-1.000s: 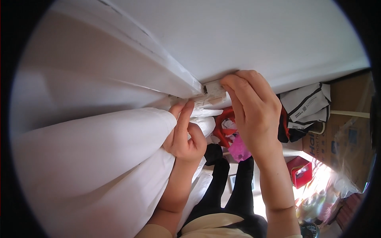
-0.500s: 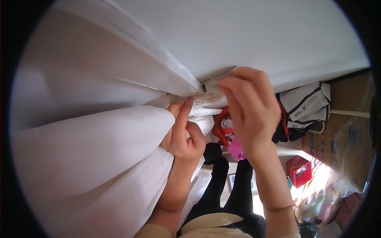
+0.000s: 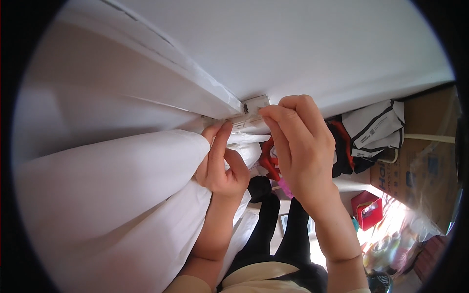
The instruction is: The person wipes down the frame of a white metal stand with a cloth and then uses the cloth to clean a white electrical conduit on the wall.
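A white curtain hangs in thick folds at the left, its top edge gathered beneath a white curtain rail that runs along the ceiling. My left hand pinches the top of the curtain just under the rail. My right hand is closed with its fingertips on the curtain's top edge, right below the white end piece of the rail. What the fingertips grip there is small and partly hidden.
Far below are my dark-clad legs, a red and pink object, a white bag with black trim, a cardboard box and a small red box on a sunlit floor.
My right hand has shifted slightly left and up toward the rail's end piece. My left hand stays pinched on the curtain top.
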Demonstrator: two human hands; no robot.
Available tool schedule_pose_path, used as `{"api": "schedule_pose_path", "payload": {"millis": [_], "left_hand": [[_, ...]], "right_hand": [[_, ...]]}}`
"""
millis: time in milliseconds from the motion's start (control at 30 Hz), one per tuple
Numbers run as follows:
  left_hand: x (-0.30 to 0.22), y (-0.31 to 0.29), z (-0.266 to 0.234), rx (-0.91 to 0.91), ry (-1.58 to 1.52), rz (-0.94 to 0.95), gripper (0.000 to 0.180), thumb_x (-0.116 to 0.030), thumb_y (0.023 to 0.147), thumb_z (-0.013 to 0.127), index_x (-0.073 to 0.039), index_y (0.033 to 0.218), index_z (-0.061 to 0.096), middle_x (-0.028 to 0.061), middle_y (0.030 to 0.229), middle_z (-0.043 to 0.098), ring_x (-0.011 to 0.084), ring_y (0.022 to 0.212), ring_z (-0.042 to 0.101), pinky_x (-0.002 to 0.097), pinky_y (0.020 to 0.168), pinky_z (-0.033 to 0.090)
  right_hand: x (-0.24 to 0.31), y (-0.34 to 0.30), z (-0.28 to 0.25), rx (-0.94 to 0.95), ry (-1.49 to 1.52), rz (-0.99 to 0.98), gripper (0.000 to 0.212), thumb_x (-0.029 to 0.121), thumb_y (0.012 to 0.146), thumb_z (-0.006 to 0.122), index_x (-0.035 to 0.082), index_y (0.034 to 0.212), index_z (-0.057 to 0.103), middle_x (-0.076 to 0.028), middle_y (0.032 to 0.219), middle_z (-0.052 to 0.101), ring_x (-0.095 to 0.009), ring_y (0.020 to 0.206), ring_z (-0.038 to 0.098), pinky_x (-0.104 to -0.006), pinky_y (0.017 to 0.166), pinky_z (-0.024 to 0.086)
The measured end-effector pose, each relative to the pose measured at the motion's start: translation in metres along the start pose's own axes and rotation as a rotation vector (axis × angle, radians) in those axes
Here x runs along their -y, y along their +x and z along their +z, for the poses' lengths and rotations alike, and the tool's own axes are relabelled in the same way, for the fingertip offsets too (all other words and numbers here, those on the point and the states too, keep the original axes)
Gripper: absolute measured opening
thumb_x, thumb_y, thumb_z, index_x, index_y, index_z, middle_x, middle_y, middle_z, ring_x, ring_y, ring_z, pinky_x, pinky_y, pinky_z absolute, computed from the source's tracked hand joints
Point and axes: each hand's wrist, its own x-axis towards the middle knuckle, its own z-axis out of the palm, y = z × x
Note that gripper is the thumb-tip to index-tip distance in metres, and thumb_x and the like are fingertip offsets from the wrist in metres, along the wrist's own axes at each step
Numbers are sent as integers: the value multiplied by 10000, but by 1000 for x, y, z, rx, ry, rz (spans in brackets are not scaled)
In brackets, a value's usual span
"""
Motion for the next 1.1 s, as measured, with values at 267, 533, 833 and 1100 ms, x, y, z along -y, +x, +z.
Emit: {"api": "schedule_pose_path", "payload": {"millis": [267, 533, 833, 1100], "left_hand": [[2, 4, 2, -22, -28, 66, 389, 112, 656, 474, 37, 993, 652, 157, 945, 671, 279, 718, 634, 315, 570, 419], [3, 4, 6, -17, -83, 70, 392, 114, 652, 453, 48, 985, 649, 160, 902, 662, 275, 643, 622, 297, 500, 409], [5, 5, 2, -19, -49, 81, 386, 114, 650, 452, 54, 972, 655, 164, 881, 660, 278, 634, 623, 295, 486, 409], [5, 7, 5, -33, -87, 111, 384, 129, 634, 438, 85, 962, 633, 179, 860, 654, 282, 622, 610, 296, 464, 399]], "right_hand": [[-1, 4, 0, -22, -65, -112, 186, -70, 706, 670, -12, 880, 634, -101, 829, 534, -247, 657, 553, -324, 565, 452], [-4, 12, 3, 17, -140, -161, 205, -90, 661, 677, -18, 845, 625, -98, 824, 535, -238, 683, 559, -321, 549, 446], [-5, 6, -10, -90, -88, -60, 147, -77, 728, 672, -8, 855, 641, -88, 828, 565, -217, 632, 553, -304, 541, 449], [-4, 6, 13, -62, -171, -213, 253, -59, 653, 668, 0, 898, 640, -105, 911, 572, -272, 785, 566, -352, 641, 473]]}}
